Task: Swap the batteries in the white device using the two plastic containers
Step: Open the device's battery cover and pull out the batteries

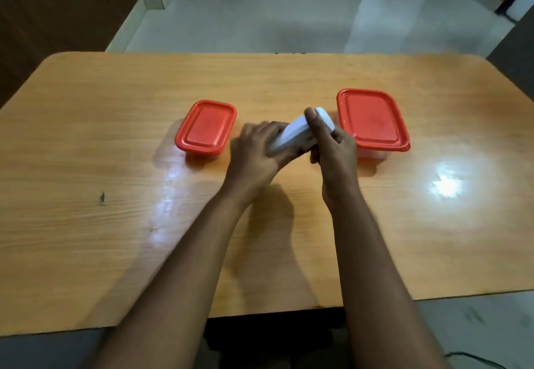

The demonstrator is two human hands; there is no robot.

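The white device is a long rounded bar, tilted with its far end up, held over the middle of the wooden table. My left hand grips its lower end and looks blurred. My right hand wraps its upper end, thumb along the top. A small plastic container with a red lid stands just left of my hands. A larger one with a red lid stands just right of them. Both lids are on. No batteries are visible.
The table's near edge runs below my forearms and its far edge lies beyond the containers. A pale tiled floor stretches past it, with chair legs at the top. A dark mark sits on the left of the table.
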